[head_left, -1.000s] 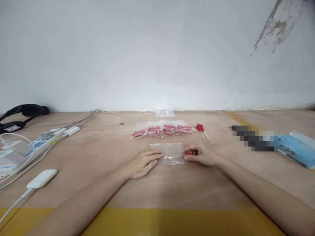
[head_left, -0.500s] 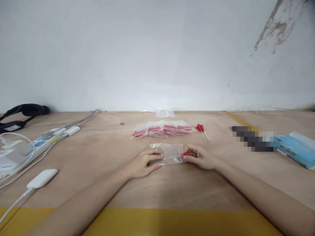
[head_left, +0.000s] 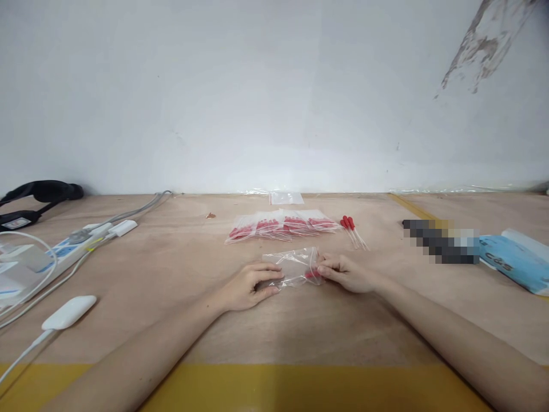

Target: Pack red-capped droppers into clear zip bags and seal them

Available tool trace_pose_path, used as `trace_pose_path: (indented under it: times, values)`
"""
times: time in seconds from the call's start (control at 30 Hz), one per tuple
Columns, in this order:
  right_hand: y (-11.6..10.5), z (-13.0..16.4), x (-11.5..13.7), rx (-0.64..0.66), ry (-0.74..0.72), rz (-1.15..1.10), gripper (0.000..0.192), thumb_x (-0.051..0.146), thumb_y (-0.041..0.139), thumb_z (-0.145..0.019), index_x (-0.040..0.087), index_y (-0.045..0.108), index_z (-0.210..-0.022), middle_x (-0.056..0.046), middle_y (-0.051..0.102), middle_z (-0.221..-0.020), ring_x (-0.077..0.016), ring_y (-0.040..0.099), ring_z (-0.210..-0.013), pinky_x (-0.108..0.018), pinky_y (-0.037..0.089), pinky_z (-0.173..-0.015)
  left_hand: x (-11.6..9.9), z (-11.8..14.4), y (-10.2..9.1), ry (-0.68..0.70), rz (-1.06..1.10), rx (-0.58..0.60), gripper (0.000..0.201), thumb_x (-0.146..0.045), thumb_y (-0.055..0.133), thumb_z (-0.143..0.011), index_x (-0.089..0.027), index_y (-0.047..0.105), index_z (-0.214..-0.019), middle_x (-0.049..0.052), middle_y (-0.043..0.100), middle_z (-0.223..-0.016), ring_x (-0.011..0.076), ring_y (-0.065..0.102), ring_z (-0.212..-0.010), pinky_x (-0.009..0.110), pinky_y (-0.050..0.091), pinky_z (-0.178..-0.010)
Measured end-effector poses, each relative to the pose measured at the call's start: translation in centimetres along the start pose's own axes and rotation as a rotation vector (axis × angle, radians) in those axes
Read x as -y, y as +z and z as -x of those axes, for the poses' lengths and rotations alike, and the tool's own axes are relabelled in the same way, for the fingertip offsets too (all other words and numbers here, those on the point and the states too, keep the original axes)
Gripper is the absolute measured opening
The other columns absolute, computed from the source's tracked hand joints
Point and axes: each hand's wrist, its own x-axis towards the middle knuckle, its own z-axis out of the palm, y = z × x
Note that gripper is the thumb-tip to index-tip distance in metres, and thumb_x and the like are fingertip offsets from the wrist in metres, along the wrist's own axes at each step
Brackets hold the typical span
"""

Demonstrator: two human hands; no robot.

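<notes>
Now; left hand (head_left: 246, 287) spread on clear bag (head_left: 295, 262); right hand (head_left: 349, 274) pinching its edge; tabletop (head_left: 317, 332) leaves room nearer

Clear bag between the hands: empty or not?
Not empty: a red piece shows through the clear bag, near the end at the right hand. Whether that end is sealed, I cannot tell.

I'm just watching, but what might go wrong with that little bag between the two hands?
The red-tipped stick appears to lie near the right end of the clear bag, by the right hand, so it might slip out there.

The bag looks thin and creased, so it might crumple or slide if the left hand lifts off its other end.

Loose red-tipped sticks lie beside the filled bags; a careless sweep could scatter them.
</notes>
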Motion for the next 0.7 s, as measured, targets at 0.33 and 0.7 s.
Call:
trace_pose_path:
  times: [0.33,0.7]
  values:
    - [2.2,0.3,-0.6,-0.417,0.366,-0.332,0.037,0.050,0.068,-0.058,0.018,0.053,-0.067,0.003,0.055,-0.054,-0.0078,0.046,-0.047,-0.020,0.032,-0.044,-0.1,0.0,0.1,-0.007,-0.004,-0.017,0.032,-0.030,0.051,-0.085,-0.023,0.056,-0.116,0.007,0.054,-0.120,0.0206,0.052,-0.107,0.036,0.042,-0.093]
    - [2.2,0.6,0.3,-0.270,0.488,-0.646,0.036,0.048,0.065,-0.062,0.020,0.045,-0.074,0.011,0.042,-0.038,-0.0029,0.021,-0.025,-0.018,0.008,-0.028,0.0,0.1,0.0,-0.017,-0.013,-0.011,0.032,-0.031,0.050,-0.086,-0.023,0.055,-0.117,0.006,0.054,-0.120,0.0197,0.052,-0.109,0.035,0.041,-0.094]
